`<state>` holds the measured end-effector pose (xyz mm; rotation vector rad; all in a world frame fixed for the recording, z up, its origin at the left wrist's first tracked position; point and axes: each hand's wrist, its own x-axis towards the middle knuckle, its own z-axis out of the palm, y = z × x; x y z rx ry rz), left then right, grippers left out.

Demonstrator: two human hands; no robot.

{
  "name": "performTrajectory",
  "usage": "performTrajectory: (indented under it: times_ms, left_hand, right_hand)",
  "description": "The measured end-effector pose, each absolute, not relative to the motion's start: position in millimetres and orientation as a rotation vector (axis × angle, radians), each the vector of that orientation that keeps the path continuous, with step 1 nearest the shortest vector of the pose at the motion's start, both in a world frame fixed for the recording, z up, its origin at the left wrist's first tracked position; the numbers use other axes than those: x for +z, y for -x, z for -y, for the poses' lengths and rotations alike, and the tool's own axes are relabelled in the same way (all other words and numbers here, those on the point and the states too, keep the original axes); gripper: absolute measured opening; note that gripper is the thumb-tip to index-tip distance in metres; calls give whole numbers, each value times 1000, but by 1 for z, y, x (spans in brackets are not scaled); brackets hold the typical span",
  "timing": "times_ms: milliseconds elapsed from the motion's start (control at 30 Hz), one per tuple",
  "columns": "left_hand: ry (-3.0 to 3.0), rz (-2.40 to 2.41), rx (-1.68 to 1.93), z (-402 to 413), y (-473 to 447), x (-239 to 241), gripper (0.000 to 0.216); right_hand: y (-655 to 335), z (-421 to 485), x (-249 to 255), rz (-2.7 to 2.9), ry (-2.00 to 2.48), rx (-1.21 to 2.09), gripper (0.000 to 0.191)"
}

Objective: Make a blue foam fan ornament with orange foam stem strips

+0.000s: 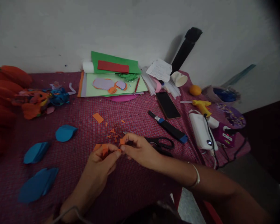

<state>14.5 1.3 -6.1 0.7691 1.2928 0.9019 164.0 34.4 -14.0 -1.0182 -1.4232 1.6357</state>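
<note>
My left hand (pixel 100 166) and my right hand (pixel 140 152) meet over the checked cloth, fingertips close together. Both pinch small pieces of orange paper (pixel 122 142); whether it is one piece or two I cannot tell. More orange paper (pixel 105 150) shows at the left fingers. Just beyond the hands lie several tiny orange scraps (pixel 112 131) and an orange rectangle (pixel 98 118). Black-handled scissors (pixel 162 142) lie partly under my right hand, their tip showing past the knuckles. A blue-and-black box cutter (pixel 170 127) rests farther right.
Blue paper petals (pixel 66 133) lie at left, near crumpled scraps (pixel 37 101). Stacked coloured sheets (pixel 86 84) sit against the wall. At right are a phone (pixel 168 105), a yellow glue gun (pixel 202 107), a white power bank (pixel 202 132) and a purple socket box (pixel 225 137) with cables.
</note>
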Motion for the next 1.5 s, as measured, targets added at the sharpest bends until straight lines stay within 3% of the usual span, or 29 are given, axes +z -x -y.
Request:
performTrajectory:
  times_ms: [200, 367, 467, 567, 667, 900, 1500]
  left_hand:
    - [-737, -1207, 934, 0, -10, -10, 17]
    - [-748, -1215, 944, 0, -9, -12, 14]
    - [-757, -1267, 949, -1, -10, -10, 16]
    - [-813, -1336, 945, -1, -9, -8, 15]
    - [-922, -1348, 920, -1, -6, -9, 14]
    - [-912, -1277, 910, 0, -3, -16, 11]
    - [-1099, -1317, 849, 0, -3, -12, 19]
  right_hand:
    - [-177, -34, -2, 1830, 897, 970, 17]
    - [-179, -31, 6, 2077, 793, 905, 24]
    - [-183, -28, 9, 1992, 831, 673, 34]
    - [-185, -27, 13, 2002, 741, 546, 26]
    - [-182, -29, 10, 2131, 736, 773, 14]
    - [-176, -33, -3, 1919, 911, 1196, 8]
    - [-174, -36, -4, 1607, 914, 1697, 4]
